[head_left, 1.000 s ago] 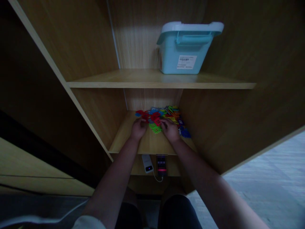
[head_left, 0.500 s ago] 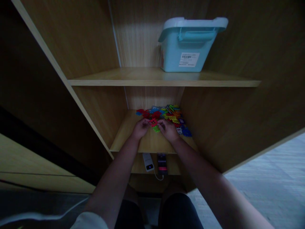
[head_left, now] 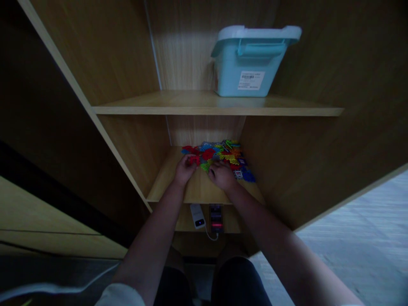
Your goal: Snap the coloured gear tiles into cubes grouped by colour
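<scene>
My left hand is closed on a red toothed plastic building piece, held at its fingertips just above the shelf. Close to its right, my right hand has its fingers curled in a pinch at the edge of a green building piece; the fingers partly hide the contact. Behind both hands lies a pile of flat interlocking pieces, among them a red one, a yellow one and a dark blue one.
The pile lies on a wooden shelf between side panels. Above, a light blue lidded box stands on the upper shelf. Lower down are a white power bank and a phone, joined by a cable.
My left hand has moved slightly left with the red piece, and my right hand has come off that piece. The green piece has shifted a little up and left.
</scene>
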A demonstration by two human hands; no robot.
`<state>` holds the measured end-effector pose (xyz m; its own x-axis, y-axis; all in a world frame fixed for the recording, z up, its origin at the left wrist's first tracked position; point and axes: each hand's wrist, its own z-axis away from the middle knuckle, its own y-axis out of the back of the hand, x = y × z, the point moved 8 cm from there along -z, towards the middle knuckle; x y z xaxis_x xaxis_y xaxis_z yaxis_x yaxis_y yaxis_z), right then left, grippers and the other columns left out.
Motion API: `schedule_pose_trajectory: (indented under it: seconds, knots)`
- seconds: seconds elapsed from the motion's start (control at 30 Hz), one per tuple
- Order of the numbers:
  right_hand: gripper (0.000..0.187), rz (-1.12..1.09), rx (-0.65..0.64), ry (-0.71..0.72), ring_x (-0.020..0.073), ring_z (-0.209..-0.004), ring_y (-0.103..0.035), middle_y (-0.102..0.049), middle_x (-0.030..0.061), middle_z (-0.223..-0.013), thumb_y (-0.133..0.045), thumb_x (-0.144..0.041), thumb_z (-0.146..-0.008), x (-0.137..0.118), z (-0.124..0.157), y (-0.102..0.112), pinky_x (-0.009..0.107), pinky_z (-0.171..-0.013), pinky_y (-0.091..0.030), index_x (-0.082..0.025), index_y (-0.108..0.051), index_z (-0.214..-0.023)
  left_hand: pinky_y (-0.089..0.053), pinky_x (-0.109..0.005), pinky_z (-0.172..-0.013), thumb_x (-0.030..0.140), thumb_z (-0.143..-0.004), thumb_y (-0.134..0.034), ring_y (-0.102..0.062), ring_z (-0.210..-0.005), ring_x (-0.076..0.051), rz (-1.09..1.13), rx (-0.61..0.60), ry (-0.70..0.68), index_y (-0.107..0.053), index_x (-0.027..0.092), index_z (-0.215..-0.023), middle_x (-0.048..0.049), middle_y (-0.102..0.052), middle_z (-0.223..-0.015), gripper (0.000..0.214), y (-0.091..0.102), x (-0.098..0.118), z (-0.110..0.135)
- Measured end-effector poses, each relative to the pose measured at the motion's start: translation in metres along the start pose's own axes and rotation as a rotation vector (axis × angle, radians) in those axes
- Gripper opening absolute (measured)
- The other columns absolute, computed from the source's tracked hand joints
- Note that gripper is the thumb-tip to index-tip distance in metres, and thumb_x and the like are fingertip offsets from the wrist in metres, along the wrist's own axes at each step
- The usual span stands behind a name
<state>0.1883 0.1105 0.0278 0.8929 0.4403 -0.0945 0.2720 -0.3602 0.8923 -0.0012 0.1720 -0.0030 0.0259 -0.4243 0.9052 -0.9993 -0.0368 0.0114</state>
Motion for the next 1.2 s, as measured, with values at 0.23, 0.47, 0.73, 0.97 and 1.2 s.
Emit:
schedule_pose_trajectory:
  seconds: [0.23,0.47,0.73,0.97,1.2]
  knots:
    - [0.031,0.095,0.095,-0.254,0.0377,-0.118,-0.06,-0.073,0.0215,-0.124,-0.05,-0.029,-0.106,0.017,0.006,0.019,0.049,-0.099,-0.043,-0.016,-0.074,-0.121,-0.055,-0.03,-0.078,0.029,-0.082,-0.082,-0.069,-0.079,-0.016,-0.03,-0.004,-0.044,-0.069,0.023,-0.101,0.001,-0.073,-0.085,0.023,-0.001,0.006,0.0]
    - [0.043,0.149,0.2,-0.57,0.047,-0.124,-0.055,-0.065,0.0325,-0.132,-0.042,-0.026,-0.105,0.058,0.023,0.031,0.059,-0.094,-0.044,-0.01,-0.066,-0.137,-0.059,-0.035,-0.084,0.026,-0.09,-0.082,-0.069,-0.085,-0.017,-0.087,0.037,0.034,-0.073,0.017,-0.107,-0.0005,-0.073,-0.093,0.021,0.008,0.0,-0.001]
    - [0.042,0.137,0.177,-0.586,0.0446,-0.123,-0.056,-0.068,0.029,-0.13,-0.042,-0.027,-0.105,0.059,0.021,0.024,0.059,-0.096,-0.045,-0.012,-0.068,-0.135,-0.064,-0.035,-0.077,0.038,-0.102,-0.072,-0.074,-0.079,-0.016,0.006,0.028,0.223,-0.073,0.015,-0.104,-0.003,-0.077,-0.092,0.023,0.007,-0.017,0.0]
    - [0.034,0.096,0.124,-0.431,0.0382,-0.123,-0.057,-0.069,0.0217,-0.13,-0.049,-0.027,-0.103,0.049,0.013,0.022,0.049,-0.099,-0.044,-0.016,-0.072,-0.126,-0.061,-0.03,-0.069,0.031,-0.101,-0.066,-0.07,-0.067,-0.014,-0.046,0.009,0.209,-0.074,0.019,-0.102,-0.0012,-0.075,-0.084,0.014,0.005,-0.014,0.001]
    - [0.036,0.043,0.051,-0.189,0.0336,-0.134,-0.055,-0.068,0.0165,-0.146,-0.051,-0.028,-0.104,0.026,0.002,0.009,0.046,-0.11,-0.04,-0.019,-0.071,-0.133,-0.06,-0.036,-0.082,0.031,-0.096,-0.079,-0.068,-0.082,-0.017,-0.248,-0.075,0.057,-0.073,0.016,-0.104,-0.001,-0.072,-0.091,0.018,-0.006,-0.001,0.007]
